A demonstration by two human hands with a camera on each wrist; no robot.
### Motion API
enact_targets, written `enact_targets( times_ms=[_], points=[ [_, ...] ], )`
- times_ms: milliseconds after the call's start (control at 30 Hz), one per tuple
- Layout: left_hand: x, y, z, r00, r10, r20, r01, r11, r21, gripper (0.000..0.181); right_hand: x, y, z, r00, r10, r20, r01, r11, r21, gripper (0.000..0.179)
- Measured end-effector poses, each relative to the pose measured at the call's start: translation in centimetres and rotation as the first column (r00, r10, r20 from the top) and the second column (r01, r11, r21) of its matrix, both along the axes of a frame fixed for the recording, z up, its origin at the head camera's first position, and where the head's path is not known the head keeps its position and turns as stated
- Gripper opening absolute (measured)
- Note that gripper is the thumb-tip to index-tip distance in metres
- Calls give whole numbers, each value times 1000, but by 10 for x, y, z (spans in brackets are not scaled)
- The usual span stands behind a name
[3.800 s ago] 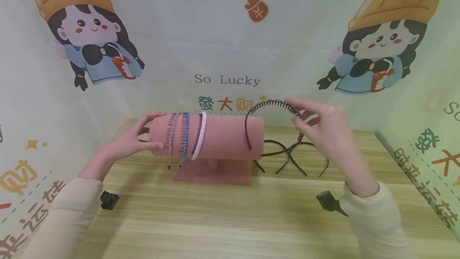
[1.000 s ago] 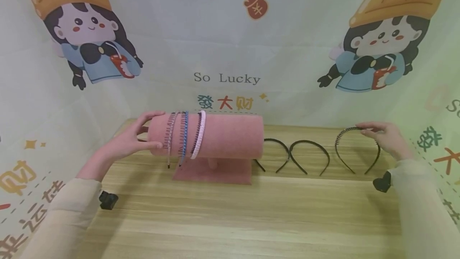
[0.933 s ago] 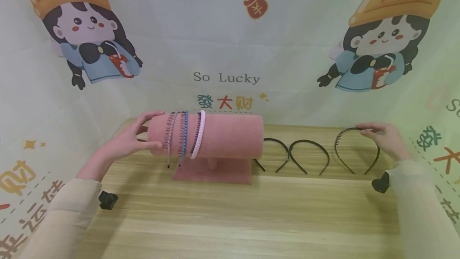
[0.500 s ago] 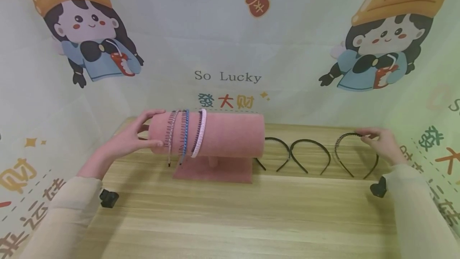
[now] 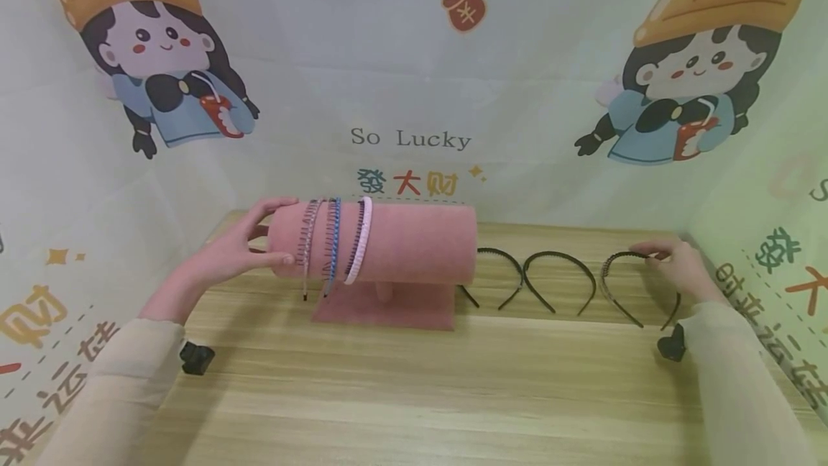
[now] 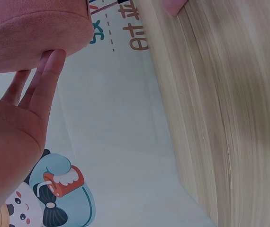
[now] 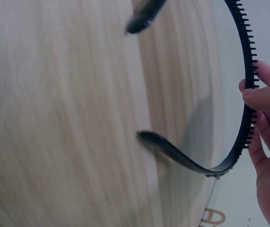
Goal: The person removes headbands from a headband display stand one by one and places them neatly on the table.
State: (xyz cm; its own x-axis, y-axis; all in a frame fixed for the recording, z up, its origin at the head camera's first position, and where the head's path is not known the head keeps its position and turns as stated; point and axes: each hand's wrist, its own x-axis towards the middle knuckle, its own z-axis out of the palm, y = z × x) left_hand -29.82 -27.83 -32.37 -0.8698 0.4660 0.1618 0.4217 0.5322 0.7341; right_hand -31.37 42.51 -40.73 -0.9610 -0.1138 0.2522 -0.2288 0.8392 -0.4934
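My left hand (image 5: 223, 254) grips the left end of a pink padded headband stand (image 5: 420, 243), thumb in front and fingers reaching over the top. Three toothed headbands hang on that roll: a silvery one (image 5: 307, 247), a blue one (image 5: 333, 247) and a thick pale pink one (image 5: 360, 247). At the far right of the table, my right hand (image 5: 682, 270) pinches a black headband (image 5: 608, 286) at its top, between thumb and fingers. In the right wrist view, the black headband (image 7: 247, 56) shows its comb teeth, its two ends pointing over the wood.
Two more black headbands lie on the wooden table (image 5: 414, 394), one (image 5: 559, 256) beside the held one and another (image 5: 514, 263) partly hidden by the roll. A printed cloth backdrop (image 5: 414, 92) stands behind and at the sides.
Since the oldest frame, my right hand has carried the black headband rightward from the stand's right end to beyond the other black ones. Over the last second it has lowered. My left hand stays put.
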Motion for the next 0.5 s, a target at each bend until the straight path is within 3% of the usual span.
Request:
enact_targets(
  times_ms=[133,400,500],
  points=[
    [0,0,-1,1000,3,1,-3,1000,-2,81,-1,-3,-4,999,-12,41,13,1000,-15,30],
    [0,-1,-2,1000,7,-6,-7,1000,0,82,-2,-6,-15,995,-36,-96,37,999,16,32],
    [-1,-2,-2,1000,5,-3,-5,1000,7,81,-2,-7,-17,995,-29,-96,30,1000,8,32]
  ],
)
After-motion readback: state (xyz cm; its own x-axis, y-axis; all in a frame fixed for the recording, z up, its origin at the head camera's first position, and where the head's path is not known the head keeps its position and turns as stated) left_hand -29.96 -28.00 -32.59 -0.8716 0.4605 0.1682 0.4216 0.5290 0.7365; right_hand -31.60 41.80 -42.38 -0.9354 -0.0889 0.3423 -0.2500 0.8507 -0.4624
